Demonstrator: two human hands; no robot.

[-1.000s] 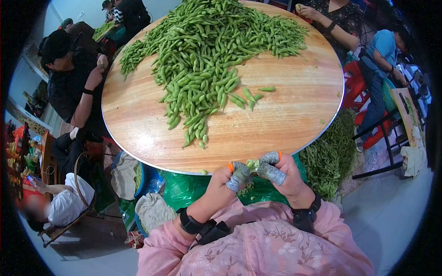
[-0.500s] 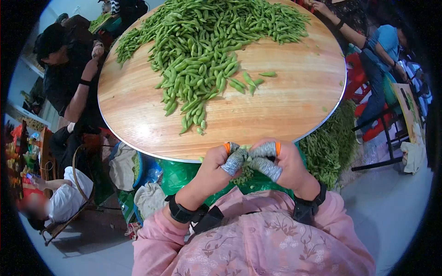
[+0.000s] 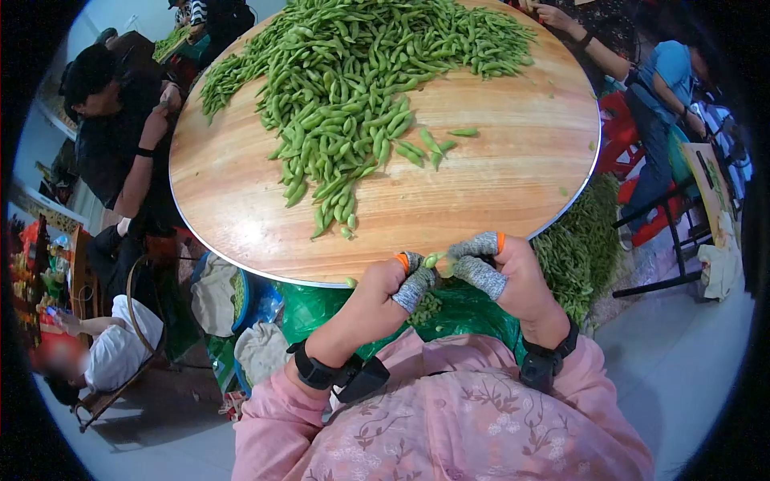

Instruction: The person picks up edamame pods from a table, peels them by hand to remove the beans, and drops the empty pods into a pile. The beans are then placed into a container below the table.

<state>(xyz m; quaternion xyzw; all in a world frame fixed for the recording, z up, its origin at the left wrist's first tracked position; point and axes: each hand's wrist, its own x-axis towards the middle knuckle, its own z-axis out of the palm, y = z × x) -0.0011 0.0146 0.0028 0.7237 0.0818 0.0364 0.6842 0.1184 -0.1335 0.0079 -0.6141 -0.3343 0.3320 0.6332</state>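
A small green soybean pod (image 3: 433, 261), looking partly split, sits between my two hands just off the table's near edge. My left hand (image 3: 395, 287), with grey knitted covers on thumb and finger, pinches it from one side. From the other side my right hand (image 3: 505, 274), in the same kind of covers with an orange band, has thumb and finger closed at the pod's pale end. Below them, shelled beans (image 3: 425, 309) lie on green plastic (image 3: 309, 309). A big heap of soybean pods (image 3: 345, 88) covers the far part of the round wooden table (image 3: 481, 184).
Several loose pods (image 3: 433, 144) lie apart from the heap. Right of the table stands a mass of green pods or stalks (image 3: 573, 248). At left are a blue tub (image 3: 261, 301) and pale cloths (image 3: 265, 349). Other people sit around, one in black (image 3: 112, 152) at left.
My hands have drawn slightly apart, the right one moving right and a little up. The pod between them now shows more plainly.
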